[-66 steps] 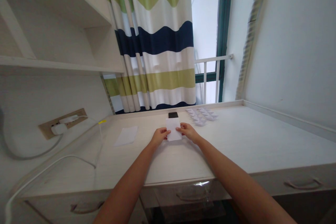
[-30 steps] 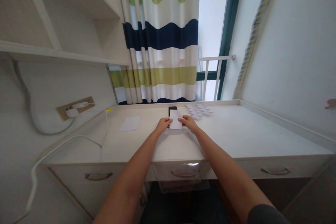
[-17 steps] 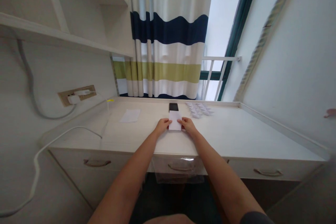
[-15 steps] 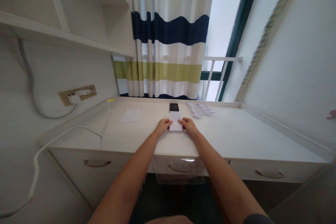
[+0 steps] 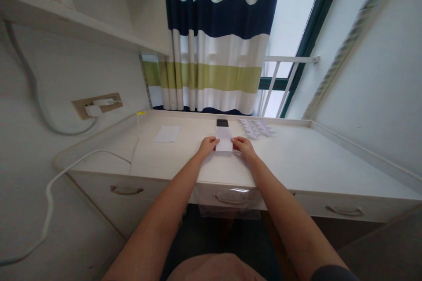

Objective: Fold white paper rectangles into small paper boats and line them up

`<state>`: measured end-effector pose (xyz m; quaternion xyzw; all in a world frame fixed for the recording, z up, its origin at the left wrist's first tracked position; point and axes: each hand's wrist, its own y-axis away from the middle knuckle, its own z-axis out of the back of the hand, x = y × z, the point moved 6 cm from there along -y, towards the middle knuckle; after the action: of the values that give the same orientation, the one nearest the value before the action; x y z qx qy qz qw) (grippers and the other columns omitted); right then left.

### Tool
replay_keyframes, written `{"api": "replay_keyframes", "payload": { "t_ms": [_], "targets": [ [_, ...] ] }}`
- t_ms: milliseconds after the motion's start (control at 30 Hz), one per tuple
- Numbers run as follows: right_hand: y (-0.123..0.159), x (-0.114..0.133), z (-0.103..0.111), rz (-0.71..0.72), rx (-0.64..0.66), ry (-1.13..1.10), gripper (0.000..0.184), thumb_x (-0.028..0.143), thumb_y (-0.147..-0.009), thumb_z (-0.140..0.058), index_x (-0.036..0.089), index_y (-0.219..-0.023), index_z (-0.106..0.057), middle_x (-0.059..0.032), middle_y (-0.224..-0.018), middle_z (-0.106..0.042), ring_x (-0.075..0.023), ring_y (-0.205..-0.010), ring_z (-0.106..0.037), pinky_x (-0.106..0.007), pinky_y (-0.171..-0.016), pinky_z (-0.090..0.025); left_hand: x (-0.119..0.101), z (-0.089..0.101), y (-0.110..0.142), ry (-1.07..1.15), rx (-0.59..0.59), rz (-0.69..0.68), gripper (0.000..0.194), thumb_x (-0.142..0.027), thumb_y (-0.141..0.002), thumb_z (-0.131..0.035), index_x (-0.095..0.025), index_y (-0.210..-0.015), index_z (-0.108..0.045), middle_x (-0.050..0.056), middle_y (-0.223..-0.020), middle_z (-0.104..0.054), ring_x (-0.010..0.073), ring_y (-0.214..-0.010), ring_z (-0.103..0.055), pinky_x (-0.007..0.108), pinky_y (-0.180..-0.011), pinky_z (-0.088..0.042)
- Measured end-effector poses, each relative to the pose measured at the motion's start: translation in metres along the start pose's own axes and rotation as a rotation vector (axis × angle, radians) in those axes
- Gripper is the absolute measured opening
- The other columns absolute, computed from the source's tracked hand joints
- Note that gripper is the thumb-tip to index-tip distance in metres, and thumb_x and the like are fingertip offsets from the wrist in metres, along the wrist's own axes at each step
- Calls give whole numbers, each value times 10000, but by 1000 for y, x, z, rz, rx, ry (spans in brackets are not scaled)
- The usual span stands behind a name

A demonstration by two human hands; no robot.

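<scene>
A white paper rectangle (image 5: 224, 139) lies on the pale wooden desk (image 5: 184, 158), with a red edge (image 5: 215, 148) showing on its left side and another (image 5: 236, 145) on its right. My left hand (image 5: 207, 145) is at the paper's left side and my right hand (image 5: 242, 145) at its right, both gripping it by the edges. Just beyond it lies a black phone (image 5: 222, 123). Several small folded white paper pieces (image 5: 255, 128) sit to the right of the phone. A flat white sheet (image 5: 166, 134) lies further left.
A wall socket (image 5: 95, 107) with plugged-in white cables is at the left, and a cable (image 5: 49, 197) hangs below the desk edge. A striped curtain (image 5: 214, 44) and a railed window are behind the desk. Drawers with handles run beneath it, and a shelf overhangs at upper left.
The view has tilted further down, bringing my torso into sight. My hands have spread slightly apart, and red now shows on both sides of the white paper.
</scene>
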<state>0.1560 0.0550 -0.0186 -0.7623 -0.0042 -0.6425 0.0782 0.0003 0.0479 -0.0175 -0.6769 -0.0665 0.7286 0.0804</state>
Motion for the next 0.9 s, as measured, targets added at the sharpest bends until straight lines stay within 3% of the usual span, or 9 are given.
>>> {"api": "replay_keyframes", "payload": {
  "t_ms": [267,467,733,900],
  "targets": [
    [1,5,-1,68,-10,29,309,400,-449,-711,165,-573,-554,25,-523,-557,-90,-494,-504,-246,-558,-441,0,0,-1,-33,-10,-28,205,-326,-625,-537,-139,-553,-492,-33,-498,-454,83,-472,-436,207,-465,-361],
    [5,4,-5,12,6,29,316,414,-517,-679,170,-709,-621,-1,-613,-597,-94,-516,-524,-231,-523,-431,-4,4,0,-25,-38,-58,208,-327,-621,-526,-145,-537,-472,-41,-489,-446,76,-461,-427,199,-457,-357],
    [0,3,-3,61,-22,92,285,372,-439,-713,154,-547,-564,33,-457,-518,-88,-456,-477,-244,-500,-421,-4,4,-1,-40,-36,-79,208,-343,-615,-520,-142,-567,-503,-32,-511,-464,83,-478,-442,205,-464,-363],
    [2,1,-5,34,13,75,308,405,-500,-688,157,-663,-606,11,-554,-564,-90,-492,-504,-231,-496,-434,-5,7,-1,-39,-57,-110,233,-357,-622,-519,-154,-528,-455,-43,-486,-433,79,-463,-427,202,-459,-360]
  ]
}}
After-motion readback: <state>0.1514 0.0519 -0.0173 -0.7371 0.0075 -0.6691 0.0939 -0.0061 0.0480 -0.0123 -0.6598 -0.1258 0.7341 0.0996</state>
